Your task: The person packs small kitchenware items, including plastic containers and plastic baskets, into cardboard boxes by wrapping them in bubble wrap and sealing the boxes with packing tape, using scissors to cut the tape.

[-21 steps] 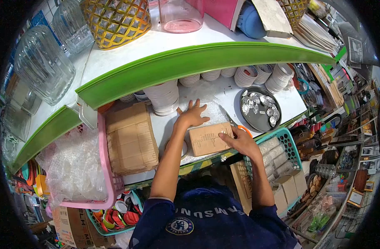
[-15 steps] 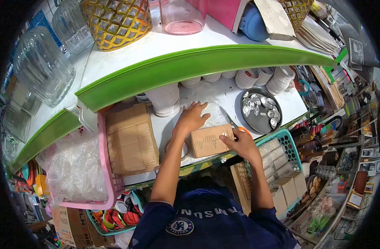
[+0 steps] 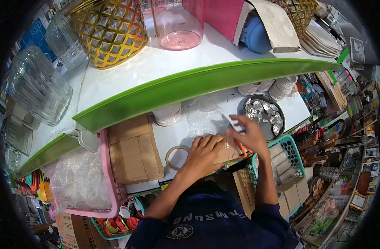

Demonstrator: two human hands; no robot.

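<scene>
A small brown cardboard box [image 3: 225, 152] lies flat near the front edge of the white shelf, mostly covered by a hand. Scissors [image 3: 238, 139] with orange handles and steel blades lie just right of it, blades pointing away toward the back.

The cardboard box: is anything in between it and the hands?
Nothing visible. The left hand lies flat on the cardboard box, and the right hand is over its far edge, by the orange-handled scissors.

"samsung" + chelsea crest on blue shirt [image 3: 206, 224].
</scene>
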